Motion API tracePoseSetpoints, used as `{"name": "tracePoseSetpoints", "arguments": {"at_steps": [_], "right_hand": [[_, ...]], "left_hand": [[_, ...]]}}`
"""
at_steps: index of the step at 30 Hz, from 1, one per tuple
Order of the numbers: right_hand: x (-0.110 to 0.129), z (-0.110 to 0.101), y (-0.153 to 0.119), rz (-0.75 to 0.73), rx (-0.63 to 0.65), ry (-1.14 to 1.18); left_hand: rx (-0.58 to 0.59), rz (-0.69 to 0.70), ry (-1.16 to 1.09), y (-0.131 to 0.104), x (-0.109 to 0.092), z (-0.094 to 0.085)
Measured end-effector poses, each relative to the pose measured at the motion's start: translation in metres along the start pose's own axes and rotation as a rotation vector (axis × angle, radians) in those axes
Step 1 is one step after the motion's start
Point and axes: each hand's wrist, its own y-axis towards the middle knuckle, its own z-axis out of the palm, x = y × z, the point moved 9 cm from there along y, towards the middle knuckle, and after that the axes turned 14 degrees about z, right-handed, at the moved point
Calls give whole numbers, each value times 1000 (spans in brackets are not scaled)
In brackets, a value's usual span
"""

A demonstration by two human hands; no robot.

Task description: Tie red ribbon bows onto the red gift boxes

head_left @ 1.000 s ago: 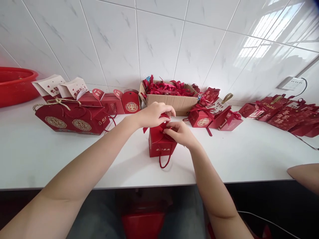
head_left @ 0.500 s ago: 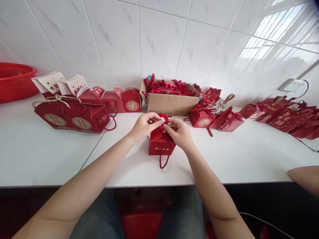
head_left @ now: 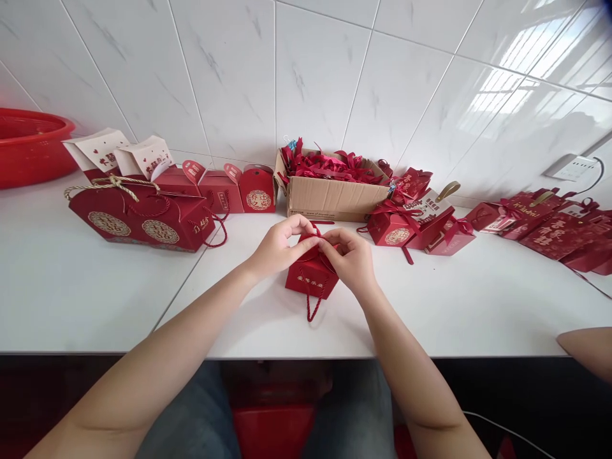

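A small red gift box with gold characters stands near the middle of the white table, a twisted red cord loop hanging down its near side. Over its top, my left hand pinches a red ribbon between thumb and fingers. My right hand pinches the same ribbon from the other side, the two thumb tips nearly touching. The fingers hide most of the ribbon and the box's top.
Behind stands a cardboard box of red ribbons. Larger red boxes and a red basin are at left. More gift boxes stand at right. Another person's arm shows at the right edge.
Both hands have drawn closer together over the box, and the ribbon loop that stood up between them is now lower and mostly hidden. The view has shifted slightly.
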Motion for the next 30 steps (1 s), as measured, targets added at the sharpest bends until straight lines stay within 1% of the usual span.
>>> {"name": "tracePoseSetpoints", "arguments": {"at_steps": [3,8,13,16,20,24,26,30], "right_hand": [[-1,-1,-1,1,-22,-8],[0,1,-4,-11,-37,-17],[10,-2,-7,-126,-85,-58],[8,1,-5,-99,-36,-76],[2,4,-3,-33,42,-75],[3,3,-3,-34,55,-90],[5,3,-5,-55,40,-113],[13,5,-7,-147,20,-195]], "left_hand": [[34,47,32,0,-4,1],[25,59,55,1,-3,-4],[63,69,63,0,0,-6],[67,55,62,-2,2,-6],[22,-19,51,-4,7,-9],[-12,-55,80,-4,6,-12],[-23,-49,103,-4,3,-13],[-22,-49,131,-4,2,-12]]}}
